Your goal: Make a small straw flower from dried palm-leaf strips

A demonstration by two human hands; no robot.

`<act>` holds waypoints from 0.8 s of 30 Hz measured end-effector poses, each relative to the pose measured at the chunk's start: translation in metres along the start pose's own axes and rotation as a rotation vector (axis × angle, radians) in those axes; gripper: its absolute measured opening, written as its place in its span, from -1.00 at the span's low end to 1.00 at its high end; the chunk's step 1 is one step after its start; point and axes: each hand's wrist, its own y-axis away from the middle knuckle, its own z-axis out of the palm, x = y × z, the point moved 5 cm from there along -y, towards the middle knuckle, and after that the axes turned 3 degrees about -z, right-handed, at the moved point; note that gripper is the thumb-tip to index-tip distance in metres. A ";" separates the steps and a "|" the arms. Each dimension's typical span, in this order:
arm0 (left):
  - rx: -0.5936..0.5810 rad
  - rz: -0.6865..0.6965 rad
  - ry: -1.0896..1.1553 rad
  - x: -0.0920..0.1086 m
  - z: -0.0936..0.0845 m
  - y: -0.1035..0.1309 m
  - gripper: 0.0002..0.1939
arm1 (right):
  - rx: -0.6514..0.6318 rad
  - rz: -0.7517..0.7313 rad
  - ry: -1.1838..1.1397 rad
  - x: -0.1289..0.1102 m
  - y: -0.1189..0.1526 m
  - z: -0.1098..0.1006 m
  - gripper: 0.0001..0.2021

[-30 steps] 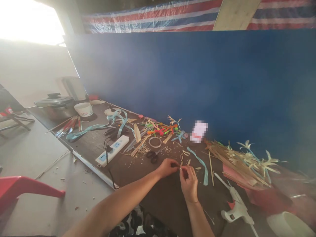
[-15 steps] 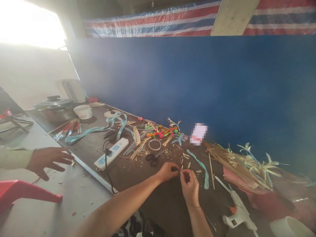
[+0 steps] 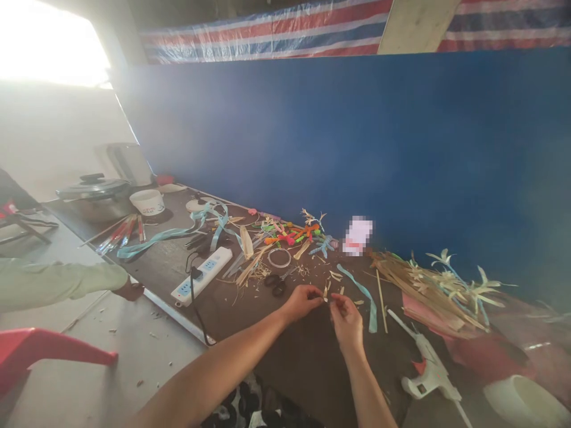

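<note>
Since half a second ago the co-worker's sleeve [image 3: 57,282] has pushed further in from the left, and that person's hand [image 3: 129,290], then spread open in the air, now rests at the table's near edge, well to the left of the person's own hands. The person's hands have kept their place. The left hand [image 3: 303,300] and right hand [image 3: 347,318] meet fingertip to fingertip, both pinched shut on a small pale straw piece [image 3: 327,293] held between them just above the dark table [image 3: 294,351]. Just beyond the left hand lie black scissors [image 3: 275,283] and a tape ring [image 3: 279,257]; further left is a white power strip [image 3: 203,274]. Just past the right hand runs a light blue ribbon [image 3: 363,295], and to its right a white glue gun [image 3: 429,375] lies near a heap of straw flowers [image 3: 441,285]. A blue wall [image 3: 357,142] backs the table, a striped tarp [image 3: 267,38] hangs above it, and a red chair [image 3: 40,353] stands on the pale floor at far left.
</note>
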 end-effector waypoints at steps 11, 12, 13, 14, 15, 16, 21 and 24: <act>-0.065 -0.020 -0.084 0.009 0.001 0.004 -0.76 | -0.029 -0.082 0.093 0.002 0.007 0.007 -0.80; -0.069 -0.012 -0.084 0.009 0.001 0.004 -0.75 | -0.026 -0.081 0.106 0.003 0.006 0.006 -0.80; -0.072 -0.002 -0.083 0.009 0.002 0.004 -0.75 | -0.020 -0.079 0.117 0.003 0.006 0.004 -0.80; -0.073 0.010 -0.082 0.009 0.002 0.005 -0.74 | -0.013 -0.077 0.124 0.003 0.006 0.004 -0.80; -0.074 0.024 -0.081 0.009 0.002 0.005 -0.74 | -0.005 -0.075 0.130 0.004 0.006 0.003 -0.80; -0.075 0.038 -0.082 0.009 0.002 0.005 -0.74 | 0.001 -0.073 0.135 0.005 0.006 0.002 -0.80; -0.084 0.103 -0.112 0.006 0.003 0.004 -0.72 | 0.012 -0.054 0.126 0.008 0.005 0.000 -0.79; -0.096 0.101 -0.130 0.004 0.004 0.003 -0.71 | 0.007 -0.040 0.106 0.009 0.005 -0.001 -0.77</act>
